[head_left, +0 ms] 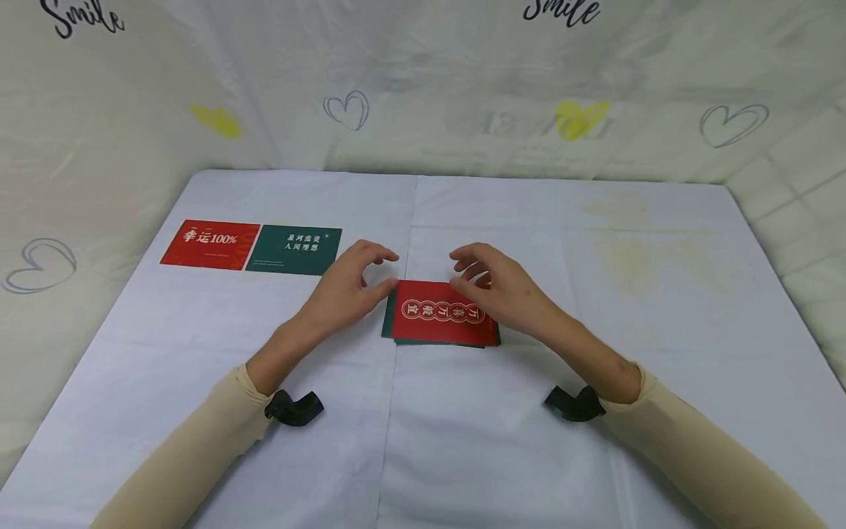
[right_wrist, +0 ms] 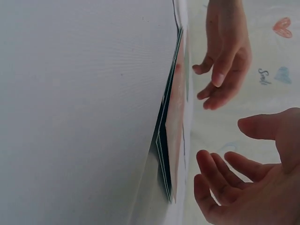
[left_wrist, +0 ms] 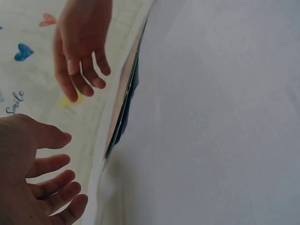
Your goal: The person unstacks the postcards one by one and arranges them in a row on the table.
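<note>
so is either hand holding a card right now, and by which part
Nothing is held. Both the left hand and the right hand hover open over the card stack; the wrist views show a gap between fingers and cards.

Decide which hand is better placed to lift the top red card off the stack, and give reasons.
Probably the right hand: its fingers hover over the top card of the stack. The left hand sits beside the stack's left edge.

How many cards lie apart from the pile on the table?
2. A red card and a green card lie side by side at the far left of the table. The pile between the hands holds more, uncounted.
</note>
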